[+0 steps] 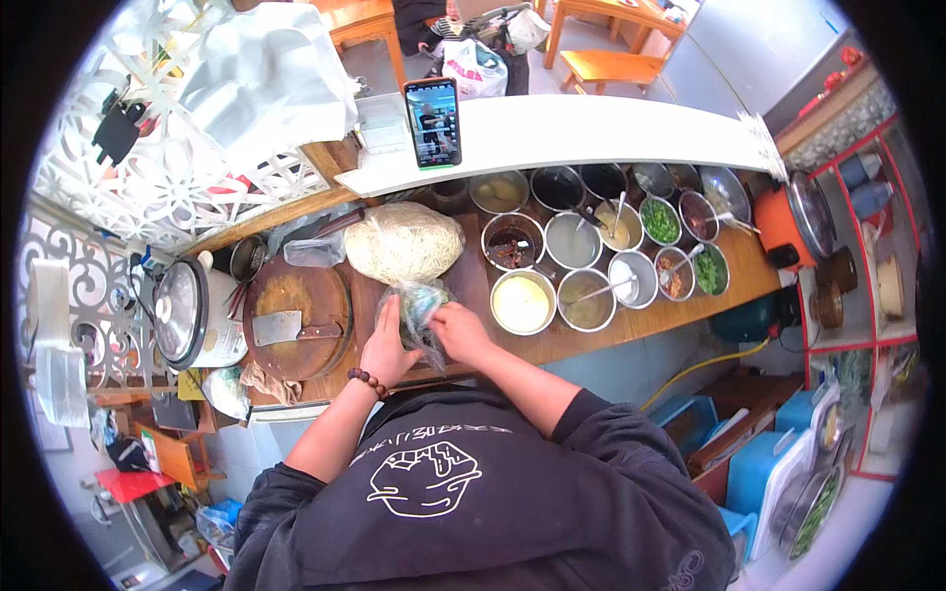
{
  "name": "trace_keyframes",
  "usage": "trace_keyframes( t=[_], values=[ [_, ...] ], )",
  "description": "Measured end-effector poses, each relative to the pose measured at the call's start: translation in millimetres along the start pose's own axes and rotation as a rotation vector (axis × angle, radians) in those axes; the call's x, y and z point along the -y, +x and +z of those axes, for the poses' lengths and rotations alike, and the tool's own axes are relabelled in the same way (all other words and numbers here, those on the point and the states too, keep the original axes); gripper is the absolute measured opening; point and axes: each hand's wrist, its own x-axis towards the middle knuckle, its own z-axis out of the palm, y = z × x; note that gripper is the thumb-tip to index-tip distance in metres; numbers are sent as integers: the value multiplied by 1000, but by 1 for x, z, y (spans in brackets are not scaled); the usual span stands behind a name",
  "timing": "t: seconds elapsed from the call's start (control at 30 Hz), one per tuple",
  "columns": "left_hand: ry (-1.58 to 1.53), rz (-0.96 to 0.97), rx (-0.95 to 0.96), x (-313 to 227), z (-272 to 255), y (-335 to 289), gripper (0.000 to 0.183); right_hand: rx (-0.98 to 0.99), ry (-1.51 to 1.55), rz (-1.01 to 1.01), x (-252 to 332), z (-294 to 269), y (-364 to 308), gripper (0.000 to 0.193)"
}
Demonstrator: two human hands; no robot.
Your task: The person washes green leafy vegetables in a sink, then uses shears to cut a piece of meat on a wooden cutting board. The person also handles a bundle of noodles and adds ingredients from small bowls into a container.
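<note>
In front of my body, my left hand [392, 347] and my right hand [463, 335] hold a crumpled clear plastic bag [424, 315] between them. Something greenish shows through the film, too blurred to name. My left fingers point up along the bag's left side, while the right ones are bent round its other edge. Both hands are over a brown wooden board [475, 288]. Just beyond them rests a large bag of pale noodles [404, 244]. To the left, a cleaver [286, 327] lies on a round chopping board [313, 357].
Several metal bowls of sauces and toppings, including chopped greens [660, 221] and a pale yellow filling [522, 303], stand close on the right. A rice cooker [187, 315] is at the far left. A phone [432, 123] stands upright on the white ledge [591, 133] behind.
</note>
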Motion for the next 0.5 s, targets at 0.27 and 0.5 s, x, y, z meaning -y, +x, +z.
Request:
trace_keyframes(
  t=[0.27,0.5],
  values=[
    [-247,-75,-221,-3,28,10,77,251,22,-286,37,-10,17,16],
    [-516,-251,-251,-26,1,-7,50,332,87,-361,62,-41,16,21]
  ],
)
